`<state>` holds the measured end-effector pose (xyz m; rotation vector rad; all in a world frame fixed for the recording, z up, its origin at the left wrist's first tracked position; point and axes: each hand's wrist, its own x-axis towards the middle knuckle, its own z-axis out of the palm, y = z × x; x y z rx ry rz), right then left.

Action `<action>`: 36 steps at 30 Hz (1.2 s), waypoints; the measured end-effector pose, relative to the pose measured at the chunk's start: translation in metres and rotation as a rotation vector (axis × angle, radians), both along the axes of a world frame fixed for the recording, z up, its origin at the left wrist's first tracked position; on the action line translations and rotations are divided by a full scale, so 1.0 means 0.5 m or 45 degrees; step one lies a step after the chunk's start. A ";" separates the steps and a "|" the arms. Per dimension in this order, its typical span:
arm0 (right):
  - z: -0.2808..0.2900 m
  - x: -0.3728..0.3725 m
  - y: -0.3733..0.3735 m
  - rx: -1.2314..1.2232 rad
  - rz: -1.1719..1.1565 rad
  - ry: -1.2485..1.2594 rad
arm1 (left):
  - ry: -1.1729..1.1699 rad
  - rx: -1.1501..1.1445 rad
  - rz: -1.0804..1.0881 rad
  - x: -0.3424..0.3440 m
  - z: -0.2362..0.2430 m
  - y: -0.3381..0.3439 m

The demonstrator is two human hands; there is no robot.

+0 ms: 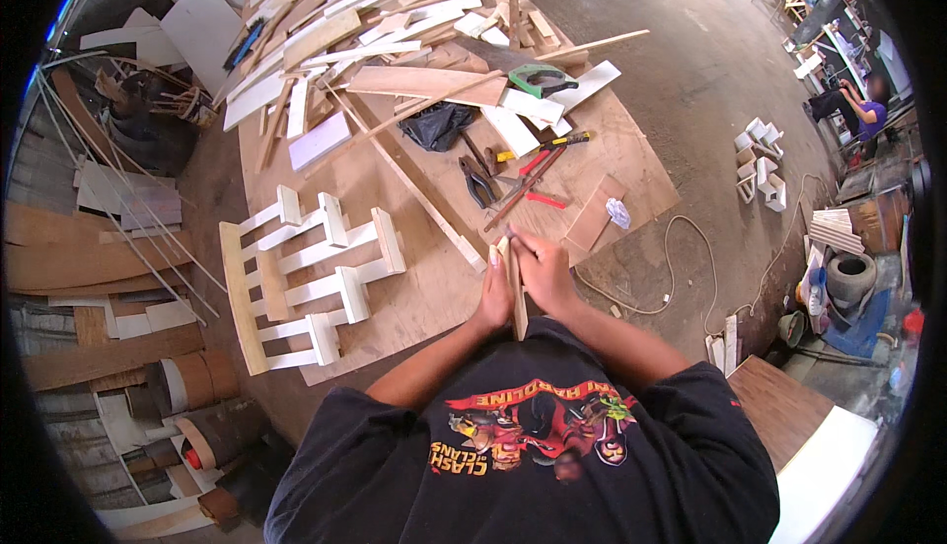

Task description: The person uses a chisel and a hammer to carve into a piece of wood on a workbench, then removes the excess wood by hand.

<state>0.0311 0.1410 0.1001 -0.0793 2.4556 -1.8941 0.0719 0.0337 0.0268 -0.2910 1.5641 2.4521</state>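
Note:
Close against my chest, I hold a narrow wooden strip (519, 315) upright with both hands. My left hand (496, 292) is closed along its left side, the thumb pointing up. On the other side my right hand (546, 273) has its fingers curled around the strip's upper end. Whether a smaller piece is between the right fingertips I cannot tell. In front lies the plywood tabletop (404, 292). A stepped frame of white and bare wood pieces (296, 273) rests on it to the left. Ahead are pliers (477, 183), a red-handled tool (545, 199) and a yellow-and-black cutter (567, 143).
Wood offcuts (395, 41) are heaped at the table's far end, near a green-handled saw (541, 79) and a black plastic bag (437, 127). Crumpled paper (618, 212) sits by the right edge. A cord (671, 258) crosses the floor. Another person (868, 118) sits far right.

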 end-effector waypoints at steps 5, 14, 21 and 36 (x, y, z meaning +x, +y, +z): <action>-0.013 -0.010 0.014 0.129 -0.001 -0.007 | -0.110 0.019 -0.132 0.005 -0.014 -0.008; -0.023 -0.008 0.022 0.113 -0.008 0.186 | 0.062 0.215 0.013 -0.004 -0.054 0.006; -0.017 -0.024 0.032 0.161 -0.015 0.035 | 0.027 0.132 -0.017 -0.005 -0.053 0.001; -0.059 -0.044 0.055 0.079 -0.090 0.063 | 0.002 0.101 0.036 -0.026 -0.024 0.028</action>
